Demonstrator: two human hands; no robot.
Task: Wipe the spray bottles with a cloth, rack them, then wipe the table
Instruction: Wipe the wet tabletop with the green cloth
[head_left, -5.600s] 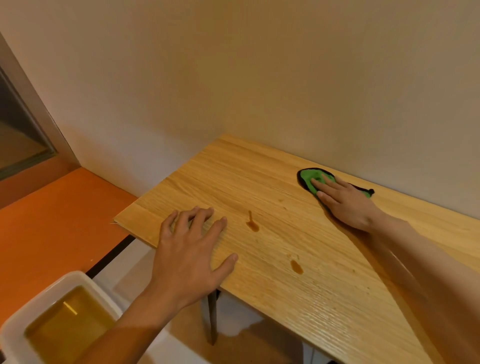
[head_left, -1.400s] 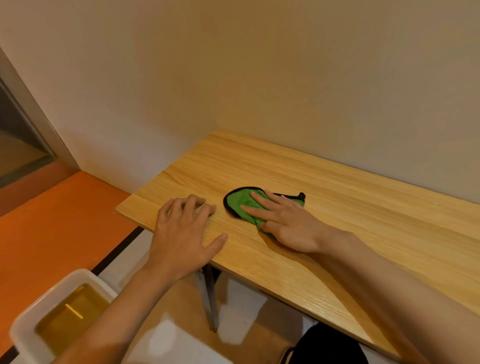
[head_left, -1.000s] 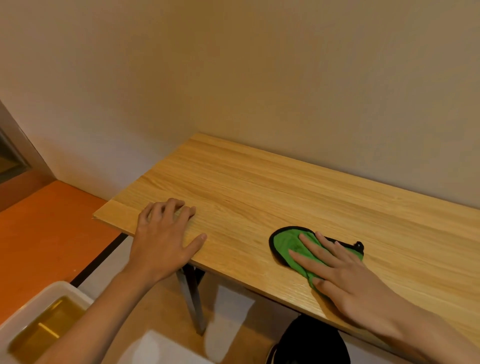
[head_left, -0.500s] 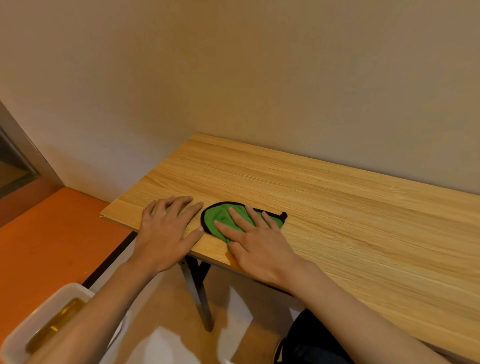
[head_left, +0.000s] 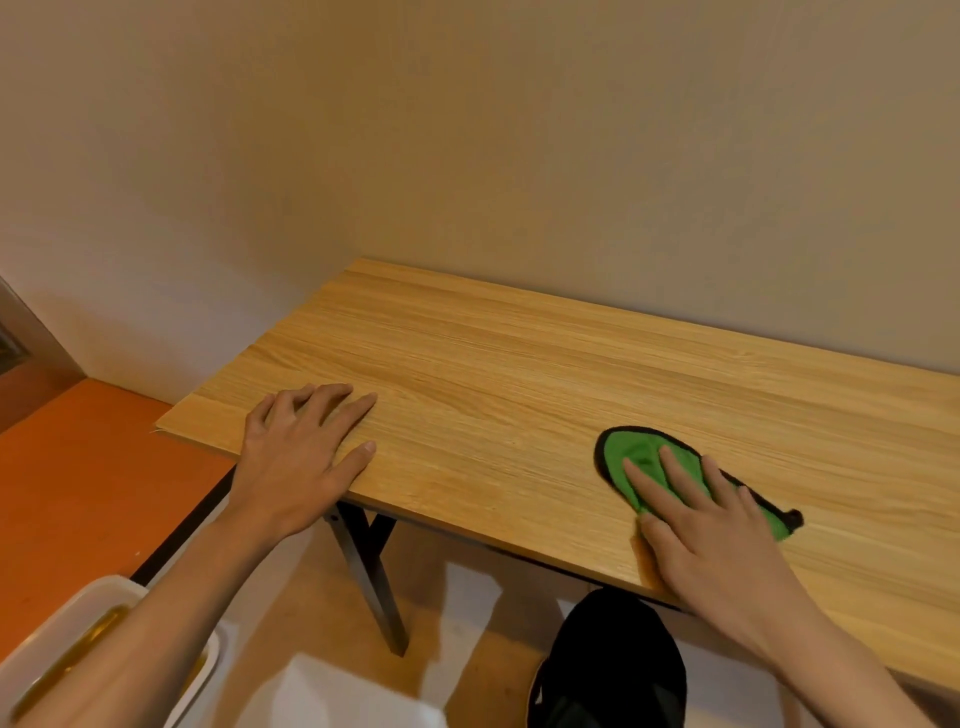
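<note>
My right hand (head_left: 717, 551) lies flat on the cloth (head_left: 636, 454), fingers straight and a little spread, pressing it down onto the bench (head_left: 519, 374). I am not gripping the cloth; only the fingers and the front of the palm rest on it. The cloth is green with a black edge. It sits on the right part of the bench, close to the near edge, and its rounded left end sticks out past my fingertips. A small black tab shows at its right end.

My left hand (head_left: 296, 457) rests palm down on the bench near the left near corner. It is open and holds nothing, the fingers loosely spread and the thumb out along the near edge.

The far edge of the bench runs along a plain wall (head_left: 467, 130). Under the bench I see a dark leg (head_left: 363, 561) and something black (head_left: 613, 665) which I cannot make out. At the near left my forearm crosses a white tub (head_left: 104, 587) of yellowish liquid (head_left: 101, 626), beside an orange floor (head_left: 78, 478).
</note>
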